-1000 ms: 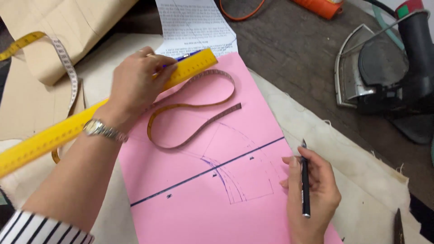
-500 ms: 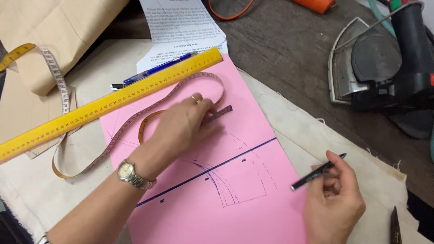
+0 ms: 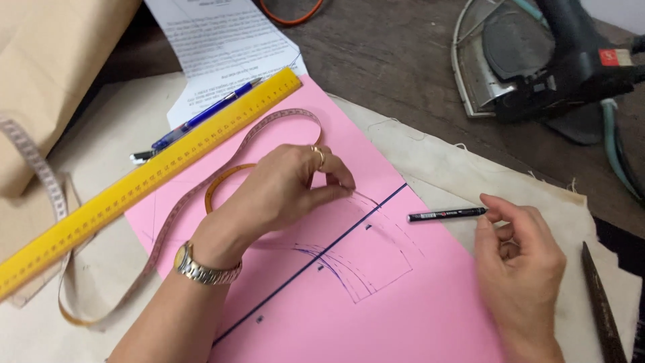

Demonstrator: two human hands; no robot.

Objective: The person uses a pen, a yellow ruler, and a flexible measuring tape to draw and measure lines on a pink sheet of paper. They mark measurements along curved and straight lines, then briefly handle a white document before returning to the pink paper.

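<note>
Left hand (image 3: 285,191): fingertips pinch measuring tape (image 3: 201,195) on pink paper (image 3: 376,309) | Right hand (image 3: 521,262): holds black pen (image 3: 447,214) level, tip over paper edge | Yellow ruler (image 3: 144,178): diagonal, upper left of paper

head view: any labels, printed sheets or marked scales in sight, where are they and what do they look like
Printed sheet: top centre, white paper with dense black text, partly under the ruler.
Ruler: slanting across the left, long, yellow, with black marks.
Tape measure: looped on the pink paper under the left hand, pale with fine marks.
Pen: at the right hand's fingertips, black with a small red-and-white label.
Iron: top right, black, with a small red label.
</note>
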